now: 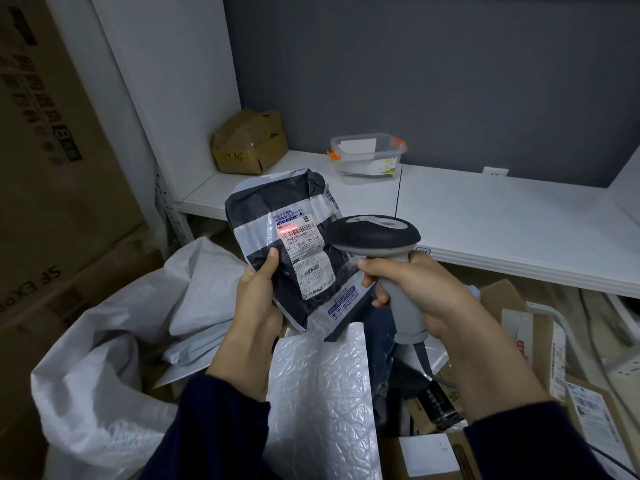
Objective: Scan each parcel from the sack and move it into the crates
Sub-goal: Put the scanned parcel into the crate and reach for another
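1. Parcel (pixel 294 244) held above the sack (pixel 114 341), left hand (pixel 258 306) gripping its lower edge
2. Right hand (pixel 422 292) wrapped round the scanner (pixel 377 237), red beam on the barcode (pixel 298 232)
3. Scanning under way, I'd say; crating still to do

The white shelf (pixel 485 216) carries a crumpled cardboard box (pixel 247 142) and a clear plastic tub (pixel 369 157).

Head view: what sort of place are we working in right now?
Probably a courier parcel sorting room or stockroom. A barcode scanner shines red on a labelled parcel, a white woven sack lies open below, and big courier-branded cartons stand at the left.
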